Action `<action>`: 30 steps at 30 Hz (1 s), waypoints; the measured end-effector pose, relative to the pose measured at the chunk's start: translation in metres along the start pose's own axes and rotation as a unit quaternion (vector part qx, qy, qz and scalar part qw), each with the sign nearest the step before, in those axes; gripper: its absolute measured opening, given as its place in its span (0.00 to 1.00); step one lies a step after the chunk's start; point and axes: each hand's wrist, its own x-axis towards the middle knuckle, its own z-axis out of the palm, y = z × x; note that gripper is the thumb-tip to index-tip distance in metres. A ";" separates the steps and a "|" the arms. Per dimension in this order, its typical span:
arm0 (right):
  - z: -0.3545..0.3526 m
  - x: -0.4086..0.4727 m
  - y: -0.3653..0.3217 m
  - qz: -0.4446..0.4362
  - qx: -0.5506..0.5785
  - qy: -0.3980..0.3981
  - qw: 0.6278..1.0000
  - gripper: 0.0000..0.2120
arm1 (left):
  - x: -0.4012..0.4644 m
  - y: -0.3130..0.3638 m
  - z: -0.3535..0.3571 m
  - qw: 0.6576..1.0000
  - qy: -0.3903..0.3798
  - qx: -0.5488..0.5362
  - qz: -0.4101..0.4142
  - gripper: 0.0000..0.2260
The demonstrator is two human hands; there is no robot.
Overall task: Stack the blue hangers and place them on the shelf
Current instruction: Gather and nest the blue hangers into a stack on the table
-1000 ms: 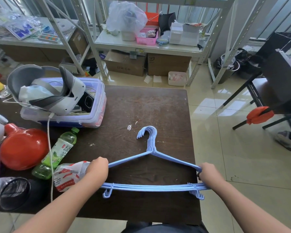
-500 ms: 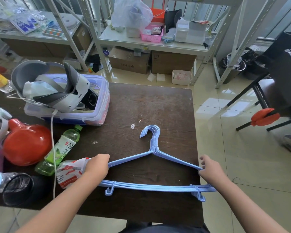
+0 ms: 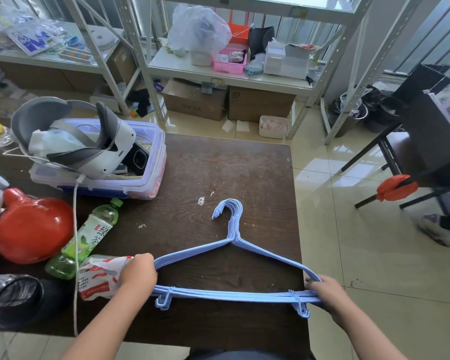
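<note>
A stack of several blue hangers (image 3: 231, 296) lies together on the dark wooden table (image 3: 218, 167), hooks pointing away from me. My left hand (image 3: 138, 271) grips the stack's left corner. My right hand (image 3: 327, 292) grips the right corner, at the table's right edge. The white metal shelf (image 3: 218, 74) stands beyond the table's far edge, with bags, a pink basket and white boxes on it.
On the table's left are a plastic bin (image 3: 151, 183) holding a headset, a red jug (image 3: 31, 227), a green tea bottle (image 3: 89, 237), a snack packet (image 3: 99, 276) and a white cable. Cardboard boxes sit under the shelf. A dark table and an orange clamp (image 3: 395, 187) stand at right.
Both hands keep their hold on the ends of the hanger stack. The view has tilted up slightly, showing more of the shelf; the hangers have barely shifted.
</note>
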 end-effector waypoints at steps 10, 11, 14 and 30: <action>-0.004 -0.021 0.002 -0.006 0.148 -0.048 0.988 0.05 | -0.003 -0.003 -0.006 0.999 -0.024 -0.030 0.034 0.13; -0.004 -0.023 0.003 -0.003 0.168 -0.047 0.985 0.06 | -0.003 -0.004 -0.005 0.998 -0.020 -0.038 0.038 0.13; -0.006 -0.029 0.007 0.001 0.195 -0.040 0.980 0.06 | -0.005 -0.006 -0.003 0.997 -0.018 -0.048 0.051 0.12; -0.034 -0.055 0.029 0.014 0.301 -0.051 0.952 0.04 | -0.027 -0.013 0.010 0.945 0.013 -0.313 0.093 0.10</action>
